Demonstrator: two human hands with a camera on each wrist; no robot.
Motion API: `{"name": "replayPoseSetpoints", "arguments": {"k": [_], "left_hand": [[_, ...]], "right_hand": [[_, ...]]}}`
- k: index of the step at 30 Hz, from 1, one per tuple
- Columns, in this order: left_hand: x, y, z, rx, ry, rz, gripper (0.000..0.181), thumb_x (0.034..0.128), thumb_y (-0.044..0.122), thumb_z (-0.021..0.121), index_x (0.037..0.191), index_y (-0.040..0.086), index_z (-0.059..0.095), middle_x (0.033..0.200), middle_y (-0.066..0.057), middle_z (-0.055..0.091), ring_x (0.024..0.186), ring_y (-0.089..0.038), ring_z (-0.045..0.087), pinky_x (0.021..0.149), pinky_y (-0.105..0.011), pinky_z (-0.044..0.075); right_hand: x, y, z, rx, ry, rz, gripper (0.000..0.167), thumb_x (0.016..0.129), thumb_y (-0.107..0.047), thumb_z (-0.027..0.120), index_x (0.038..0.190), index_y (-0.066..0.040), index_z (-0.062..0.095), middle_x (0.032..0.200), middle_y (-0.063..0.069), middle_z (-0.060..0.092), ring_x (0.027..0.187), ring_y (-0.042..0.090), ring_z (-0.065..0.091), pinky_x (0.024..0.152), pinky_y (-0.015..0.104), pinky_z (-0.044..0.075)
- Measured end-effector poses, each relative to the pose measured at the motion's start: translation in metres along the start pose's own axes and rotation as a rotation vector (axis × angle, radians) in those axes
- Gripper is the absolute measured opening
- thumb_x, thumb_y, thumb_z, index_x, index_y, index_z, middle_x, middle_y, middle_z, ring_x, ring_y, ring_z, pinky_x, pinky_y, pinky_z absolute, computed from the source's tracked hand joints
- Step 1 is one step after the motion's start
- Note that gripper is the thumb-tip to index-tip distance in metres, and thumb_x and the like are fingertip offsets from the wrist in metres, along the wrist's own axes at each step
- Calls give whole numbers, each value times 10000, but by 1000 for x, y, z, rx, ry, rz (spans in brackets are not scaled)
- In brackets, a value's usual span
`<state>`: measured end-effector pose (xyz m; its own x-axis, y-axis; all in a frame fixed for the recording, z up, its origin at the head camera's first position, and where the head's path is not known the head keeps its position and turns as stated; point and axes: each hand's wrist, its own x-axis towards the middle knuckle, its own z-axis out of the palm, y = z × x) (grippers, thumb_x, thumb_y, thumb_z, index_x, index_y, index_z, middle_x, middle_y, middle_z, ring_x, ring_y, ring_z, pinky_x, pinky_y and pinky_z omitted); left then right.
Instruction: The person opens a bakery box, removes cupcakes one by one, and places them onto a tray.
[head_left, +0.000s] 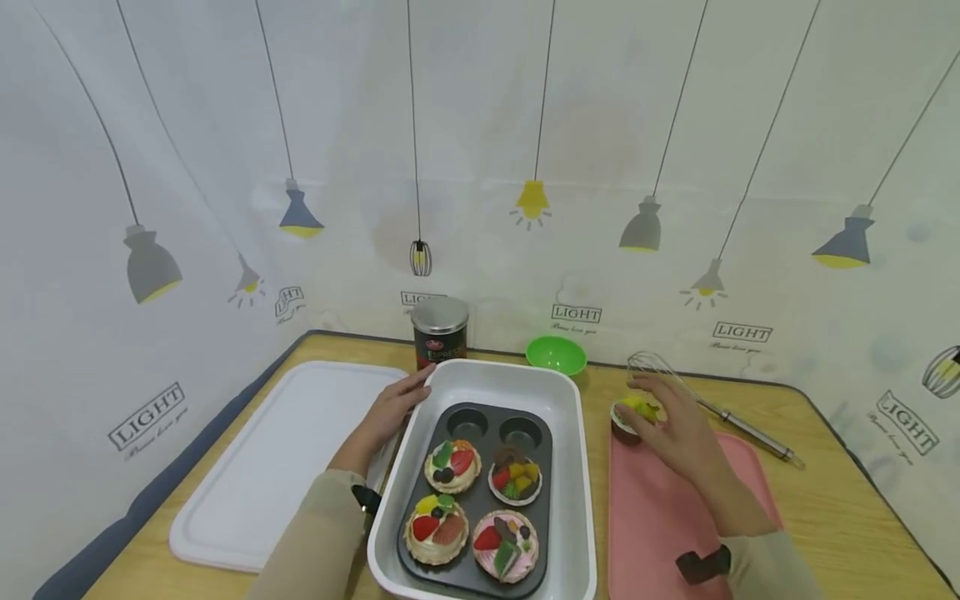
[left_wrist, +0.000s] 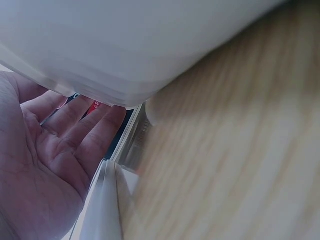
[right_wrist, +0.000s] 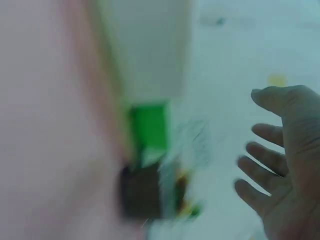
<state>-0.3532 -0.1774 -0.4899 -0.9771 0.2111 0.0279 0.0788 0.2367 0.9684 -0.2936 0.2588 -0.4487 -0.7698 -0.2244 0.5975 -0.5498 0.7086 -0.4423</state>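
My left hand (head_left: 390,412) rests on the far left side of a white deep tray (head_left: 587,500), its fingers nearly straight against the wall. Inside that tray lies a dark muffin tin (head_left: 465,497) with several fruit-topped tarts (head_left: 453,467) in its cups. The tin's two far cups hold nothing. Over at the right, my right hand (head_left: 678,425) hovers at a small cupcake (head_left: 626,425) with a yellow-green topping and a brown base. Spread fingers show apart from the cupcake (right_wrist: 145,192) in the blurred right wrist view. It stands at the far left corner of a pink tray (head_left: 660,517).
A white board (head_left: 262,458) lies to the left. Behind the deep tray stand an espresso can (head_left: 440,333) with a silver lid and a green bowl (head_left: 557,357). A whisk (head_left: 750,429) lies at the right, past the pink tray. A printed curtain (head_left: 480,167) closes off the back.
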Motion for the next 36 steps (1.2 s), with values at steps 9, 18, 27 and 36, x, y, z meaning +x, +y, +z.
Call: {"name": "replayPoseSetpoints", "arguments": {"k": [9, 18, 27, 36], "left_hand": [[1, -7, -2, -52, 19, 1, 514, 1044, 276, 545, 1541, 197, 439, 1621, -102, 317, 1458, -360, 326, 1125, -548, 353], [0, -5, -1, -27, 0, 22, 511, 1047, 288, 538, 1542, 212, 437, 1614, -105, 331, 1440, -351, 359, 1097, -529, 399], [0, -1, -2, -28, -2, 28, 515, 1054, 260, 527, 1553, 196, 415, 1619, -122, 313, 1445, -356, 344, 1099, -544, 389], [-1, 0, -2, -27, 6, 10, 514, 1049, 275, 535, 1548, 211, 426, 1618, -117, 319, 1440, -359, 354, 1094, -544, 395]], "right_hand": [[32, -117, 44, 263, -460, -101, 485, 955, -394, 696, 1356, -147, 580, 1319, 1, 632, 1220, 236, 596, 995, 444, 510], [18, -131, 111, 57, -679, -240, 720, 932, -502, 681, 1521, -160, 445, 1459, 11, 536, 1320, 176, 507, 1091, 436, 424], [16, -138, 112, -132, -588, -378, 531, 940, -453, 694, 1409, -254, 544, 1252, -79, 646, 1085, 110, 602, 906, 399, 520], [14, -138, 116, -149, -524, -449, 454, 942, -504, 667, 1295, -230, 585, 1340, -62, 619, 1129, 125, 618, 882, 386, 521]]}}
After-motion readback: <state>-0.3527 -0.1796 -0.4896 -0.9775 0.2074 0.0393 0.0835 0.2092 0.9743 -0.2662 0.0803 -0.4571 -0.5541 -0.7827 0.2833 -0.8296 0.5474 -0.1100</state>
